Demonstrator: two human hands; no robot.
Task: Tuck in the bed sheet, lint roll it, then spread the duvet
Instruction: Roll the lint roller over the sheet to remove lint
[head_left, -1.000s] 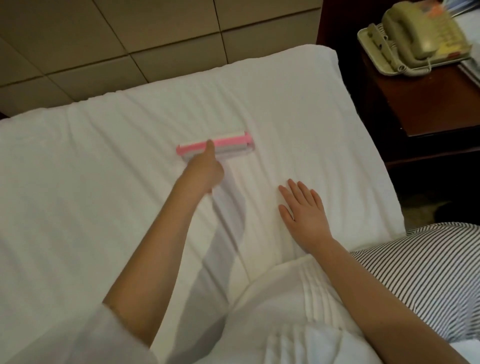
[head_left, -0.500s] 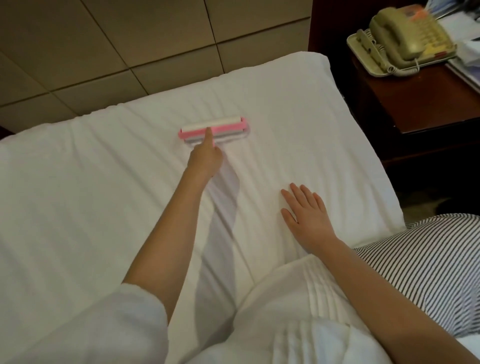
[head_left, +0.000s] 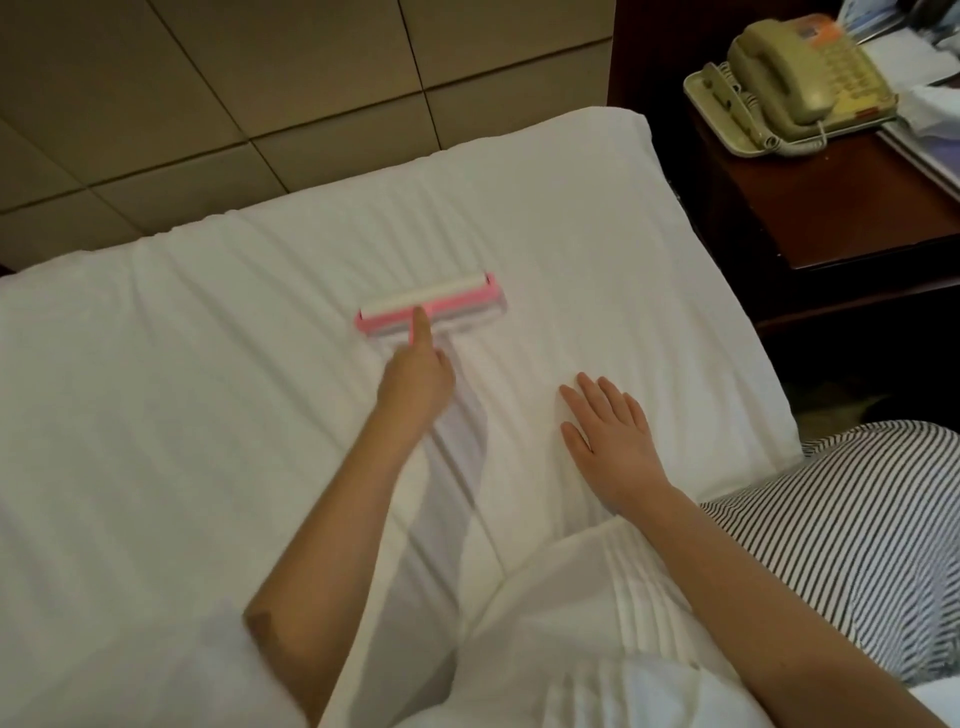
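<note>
Readable text: none that I can make out from here.
Telephone (head_left: 795, 78) keypad: the set stands on the desk (head_left: 857, 208); its buttons show, but the digits are too blurred for me to read.
Orange strip on the telephone: illegible to me.
Papers (head_left: 930, 104) beside the telephone: too blurred to read.
Lint roller (head_left: 431, 306): pink frame, no marking I can read.

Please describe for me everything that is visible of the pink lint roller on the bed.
The lint roller has a pink plastic frame and a wide white roll, seemingly sticky paper. Its roll rests on the white bed sheet, near the middle of the bed. The left hand grips its thin pink handle, the forefinger stretched along it toward the frame. The hand hides most of the handle.
</note>
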